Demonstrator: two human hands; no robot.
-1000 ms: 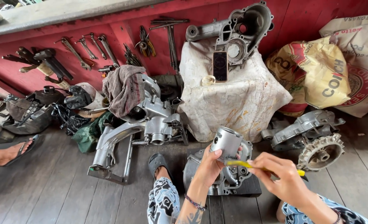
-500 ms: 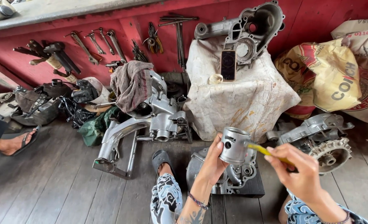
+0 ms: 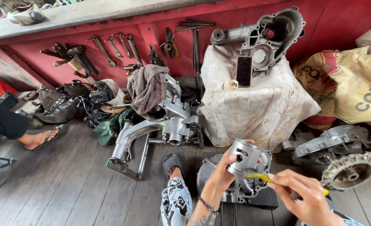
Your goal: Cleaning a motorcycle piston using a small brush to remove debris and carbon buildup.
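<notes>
Wooden plank floor [image 3: 68, 196], red wall [image 3: 327, 25] behind with a grey ledge [image 3: 110, 10] on top. Wrenches [image 3: 118, 46], pliers [image 3: 169, 44] and a T-handle tool [image 3: 196, 39] lean along the wall.

Piston [image 3: 244, 157], silver, upright, crown up, held low centre, just above an engine case [image 3: 235, 188] lying on the floor. Left hand [image 3: 223, 171] wraps it from the left: fingers curled round the skirt, thumb on the near side, firm grasp. Pin hole faces the camera.

Right hand [image 3: 302, 196] pinches a yellow-handled tool [image 3: 260, 178] between thumb and fingers. Its tip sits at the lower right edge of the piston; can't tell whether it touches metal.

Sandalled foot [image 3: 173, 163] just left of the engine case, patterned trouser leg [image 3: 175, 205] below it.

Middle of the floor: bare metal frame with engine block [image 3: 168, 125], brown rag [image 3: 147, 86] draped over its top. Right of that, a white cloth-covered mound [image 3: 256, 109] with a phone [image 3: 244, 71] propped on it and a large crankcase cover [image 3: 273, 35] on top. Yellow sack [image 3: 352, 92] far right. Another case half with a toothed wheel [image 3: 348, 169] right of the hands, well apart from them.

Another person's leg and sandal [image 3: 39, 138] at far left. Dark parts pile [image 3: 68, 102] near the wall.
</notes>
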